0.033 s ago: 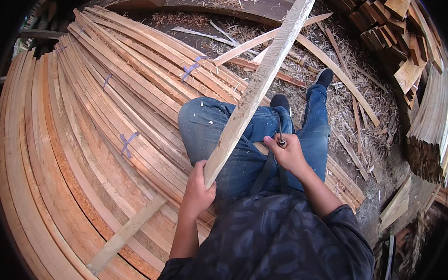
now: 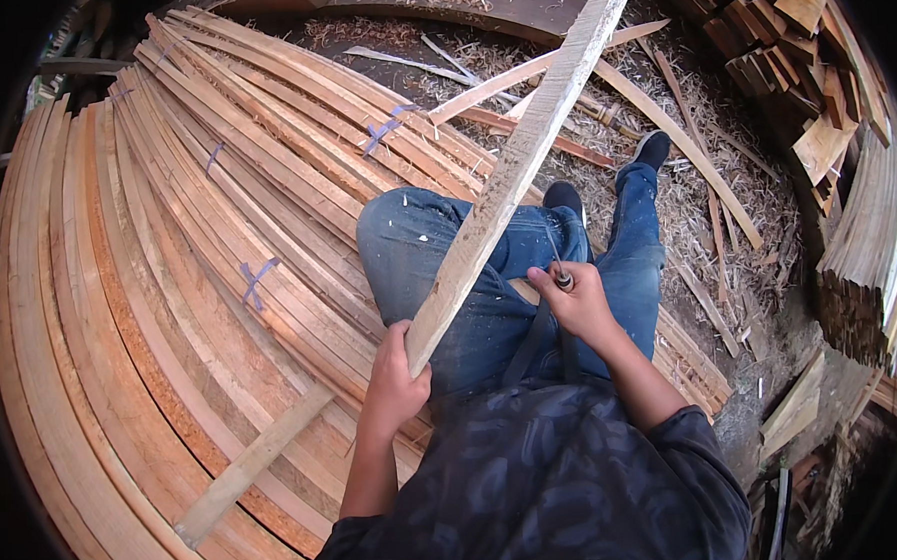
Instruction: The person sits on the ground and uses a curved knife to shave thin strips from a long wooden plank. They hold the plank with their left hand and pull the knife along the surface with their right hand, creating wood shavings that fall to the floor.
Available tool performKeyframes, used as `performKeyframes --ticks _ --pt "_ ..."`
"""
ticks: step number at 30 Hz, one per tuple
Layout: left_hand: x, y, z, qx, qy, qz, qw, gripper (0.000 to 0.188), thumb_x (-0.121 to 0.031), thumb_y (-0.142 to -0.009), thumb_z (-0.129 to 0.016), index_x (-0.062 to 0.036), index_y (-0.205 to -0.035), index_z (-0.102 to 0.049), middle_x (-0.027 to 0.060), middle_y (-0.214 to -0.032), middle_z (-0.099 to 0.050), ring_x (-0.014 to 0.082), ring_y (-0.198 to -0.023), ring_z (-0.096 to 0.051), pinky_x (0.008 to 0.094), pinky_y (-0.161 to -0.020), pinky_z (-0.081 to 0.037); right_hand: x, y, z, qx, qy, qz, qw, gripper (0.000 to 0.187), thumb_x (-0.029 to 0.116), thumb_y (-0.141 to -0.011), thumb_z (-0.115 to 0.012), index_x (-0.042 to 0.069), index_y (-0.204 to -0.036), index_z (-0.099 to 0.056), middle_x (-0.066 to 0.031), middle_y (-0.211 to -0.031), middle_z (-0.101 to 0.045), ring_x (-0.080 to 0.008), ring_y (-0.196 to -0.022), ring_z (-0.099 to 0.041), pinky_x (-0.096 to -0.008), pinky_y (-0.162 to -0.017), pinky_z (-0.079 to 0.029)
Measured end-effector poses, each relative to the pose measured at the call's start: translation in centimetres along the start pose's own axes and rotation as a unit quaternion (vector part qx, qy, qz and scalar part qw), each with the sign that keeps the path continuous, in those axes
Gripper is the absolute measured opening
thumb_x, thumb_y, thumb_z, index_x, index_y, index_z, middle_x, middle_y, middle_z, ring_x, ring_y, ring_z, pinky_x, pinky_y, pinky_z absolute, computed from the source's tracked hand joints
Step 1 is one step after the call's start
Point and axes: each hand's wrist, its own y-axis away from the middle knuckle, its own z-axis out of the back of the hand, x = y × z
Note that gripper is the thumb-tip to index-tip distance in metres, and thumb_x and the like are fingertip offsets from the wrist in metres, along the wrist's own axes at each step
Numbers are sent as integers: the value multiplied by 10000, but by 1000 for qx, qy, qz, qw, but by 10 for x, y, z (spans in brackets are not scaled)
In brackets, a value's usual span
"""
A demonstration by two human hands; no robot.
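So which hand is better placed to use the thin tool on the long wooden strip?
Probably the right hand: it grips the thin-bladed tool, just to the right of the long wooden strip. The left hand is busy holding the strip's lower end.

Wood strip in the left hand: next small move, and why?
Perhaps bring the tool in the right hand toward the wood strip: the left hand already grips the strip's near end, while the tool is apart from it.
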Motion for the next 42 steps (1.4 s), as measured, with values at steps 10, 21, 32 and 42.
performKeyframes --ticks 10,21,32,42 --pt "18 19 -24 -20 -13 117 993 573 8 -741 -578 18 -1282 -390 312 -1155 -548 462 -1118 -544 447 -971 -418 2 -1 -22 93 166 77 979 309 321 -926 -639 20 -923 -571 -149 -655 -601 -355 -616 -624 -428 -557 -469" --pt "21 11 -47 -15 -63 124 990 647 -55 -740 -653 56 -1296 -343 308 -1199 -491 494 -1117 -505 502 -942 -430 -16 -8 -15 34 389 166 906 499 540 -834 -675 72 -693 -571 -90 -586 -594 -292 -535 -614 -387 -494 -479" --pt "10 -4 -45 -10 -66 119 991 612 -59 -748 -660 46 -1255 -335 293 -1194 -460 503 -1083 -512 507 -914 -442 -41 -91 27 -120 473 113 866 673 705 -801 -603 63 -599 -598 -125 -506 -578 -305 -499 -632 -402 -466 -488" --pt "13 -7 -49 -19 -21 95 995 514 6 -725 -559 47 -1200 -364 339 -1072 -510 527 -1040 -516 488 -925 -418 -25 -36 -30 21 391 230 891 636 670 -793 -636 81 -567 -560 -87 -483 -544 -273 -455 -597 -377 -440 -469"
